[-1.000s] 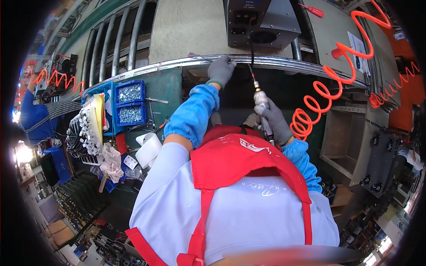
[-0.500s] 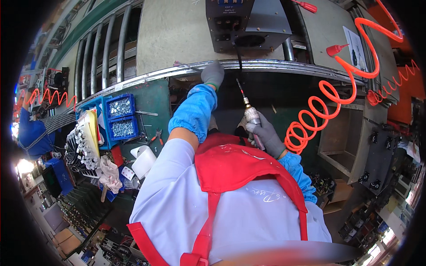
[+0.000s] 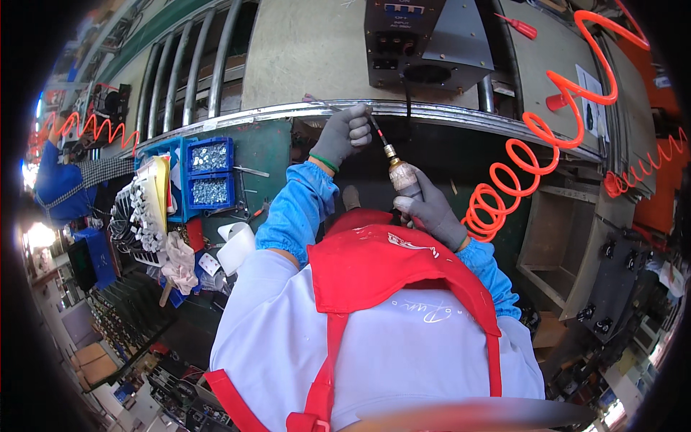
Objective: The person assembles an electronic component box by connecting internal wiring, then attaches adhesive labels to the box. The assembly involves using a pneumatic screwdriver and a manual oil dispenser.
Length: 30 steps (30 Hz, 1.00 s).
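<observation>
Here, hands [image 3: 434, 214] and driver [image 3: 403, 175] share open room before the metal edge [image 3: 450, 110].

Your left hand [image 3: 342, 137] has drawn back from over the metal rail [image 3: 446, 111] toward you, its curled fingers now turned to the driver [image 3: 404, 177]. Your right hand [image 3: 433, 212] has brought the driver's bit [image 3: 380, 134] over, right beside those fingers.

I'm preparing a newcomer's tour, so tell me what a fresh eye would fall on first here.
Probably the large orange coiled hose, looping down the right side, and the bright red apron at lower centre. Next, near the middle, come the gloved hands: the right hand grips a driver tool, its bit angled up beside the curled left hand.
</observation>
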Tool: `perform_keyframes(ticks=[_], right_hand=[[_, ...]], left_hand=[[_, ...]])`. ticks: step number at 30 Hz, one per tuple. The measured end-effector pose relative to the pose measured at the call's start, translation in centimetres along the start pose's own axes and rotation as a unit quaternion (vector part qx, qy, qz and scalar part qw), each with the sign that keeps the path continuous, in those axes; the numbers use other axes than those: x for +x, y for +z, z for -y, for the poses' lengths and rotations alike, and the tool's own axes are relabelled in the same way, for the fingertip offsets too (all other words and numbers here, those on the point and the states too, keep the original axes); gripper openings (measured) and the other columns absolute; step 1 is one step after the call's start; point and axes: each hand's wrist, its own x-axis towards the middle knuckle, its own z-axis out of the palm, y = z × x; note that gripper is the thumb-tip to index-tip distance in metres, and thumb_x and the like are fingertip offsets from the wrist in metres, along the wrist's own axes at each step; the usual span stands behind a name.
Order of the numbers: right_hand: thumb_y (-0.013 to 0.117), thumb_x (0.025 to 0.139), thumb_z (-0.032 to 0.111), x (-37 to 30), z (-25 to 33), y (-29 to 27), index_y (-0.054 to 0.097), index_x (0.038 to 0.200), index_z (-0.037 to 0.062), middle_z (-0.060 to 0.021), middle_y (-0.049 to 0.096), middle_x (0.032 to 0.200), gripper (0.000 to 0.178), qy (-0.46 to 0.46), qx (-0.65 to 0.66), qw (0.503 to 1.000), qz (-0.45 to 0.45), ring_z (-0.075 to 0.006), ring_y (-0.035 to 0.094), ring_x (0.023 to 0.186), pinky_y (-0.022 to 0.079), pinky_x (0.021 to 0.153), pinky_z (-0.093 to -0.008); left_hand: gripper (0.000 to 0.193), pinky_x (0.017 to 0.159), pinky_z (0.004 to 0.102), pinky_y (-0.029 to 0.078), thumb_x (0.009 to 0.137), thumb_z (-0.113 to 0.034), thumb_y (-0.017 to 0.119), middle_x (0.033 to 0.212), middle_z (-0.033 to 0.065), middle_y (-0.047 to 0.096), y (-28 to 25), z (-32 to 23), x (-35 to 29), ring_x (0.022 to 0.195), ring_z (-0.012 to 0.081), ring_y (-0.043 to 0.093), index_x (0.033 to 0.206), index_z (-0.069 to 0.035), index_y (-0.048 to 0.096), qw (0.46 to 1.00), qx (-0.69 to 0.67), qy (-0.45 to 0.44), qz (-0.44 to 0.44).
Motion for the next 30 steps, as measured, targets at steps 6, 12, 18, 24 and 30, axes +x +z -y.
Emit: perform_keyframes(ticks=[6, 12, 18, 24, 30], right_hand=[[0.069, 0.082, 0.016, 0.3, 0.4, 0.7, 0.031, 0.149, 0.0090, -0.0043, 0.057, 0.086, 0.078, 0.018, -0.018, 1.000, -0.002, -0.0096, 0.054, 0.062, 0.047, 0.055, -0.0264], [0.069, 0.082, 0.015, 0.6, 0.6, 1.1, 0.030, 0.150, 0.0089, -0.0054, 0.056, 0.089, 0.078, 0.028, -0.018, 0.999, 0.000, -0.0100, 0.054, 0.064, 0.047, 0.056, -0.0266], [0.063, 0.086, 0.024, 0.5, 1.4, -0.3, 0.039, 0.141, 0.0091, -0.0085, 0.057, 0.083, 0.062, 0.052, 0.119, 0.988, 0.090, -0.0153, 0.059, 0.064, 0.051, 0.056, -0.0275], [0.061, 0.088, 0.030, 0.2, 2.0, -0.4, 0.046, 0.131, 0.0103, -0.0082, 0.058, 0.072, 0.049, 0.102, 0.229, 0.962, 0.108, -0.0165, 0.061, 0.063, 0.052, 0.053, -0.0249], [0.064, 0.086, 0.031, 1.0, 1.4, 0.5, 0.041, 0.140, 0.0078, -0.0066, 0.057, 0.072, 0.063, 0.080, 0.143, 0.985, 0.059, -0.0151, 0.060, 0.062, 0.050, 0.054, -0.0243]], left_hand=[[0.014, 0.038, 0.0224, 0.020, 0.099, -0.019, 0.054, 0.053, -0.0098, 0.025, -0.3, -0.3, -0.8, 0.041, 0.0047, 0.023, 0.090, -0.010, 0.055, 0.999, -0.045, 0.011, 0.016], [0.016, 0.038, 0.0228, 0.021, 0.099, -0.019, 0.053, 0.053, -0.0099, 0.027, -0.2, -1.2, -1.5, 0.041, 0.0051, 0.024, 0.084, -0.013, 0.052, 0.999, -0.033, 0.020, 0.016], [0.013, 0.039, 0.0231, 0.021, 0.098, -0.020, 0.056, 0.055, -0.0090, 0.028, -0.7, -3.1, -3.0, 0.042, 0.0052, 0.024, 0.090, -0.010, 0.055, 0.972, 0.218, 0.083, 0.008], [0.016, 0.041, 0.0233, 0.025, 0.098, -0.025, 0.059, 0.059, -0.0062, 0.031, -0.1, -1.5, -3.3, 0.046, 0.0069, 0.031, 0.091, -0.012, 0.054, 0.984, 0.153, 0.095, -0.007], [0.027, 0.042, 0.0279, 0.034, 0.089, -0.039, 0.068, 0.061, -0.0025, 0.044, -7.0, -3.5, 1.0, 0.050, 0.0111, 0.044, 0.085, -0.016, 0.056, 0.898, 0.162, 0.165, -0.375]])
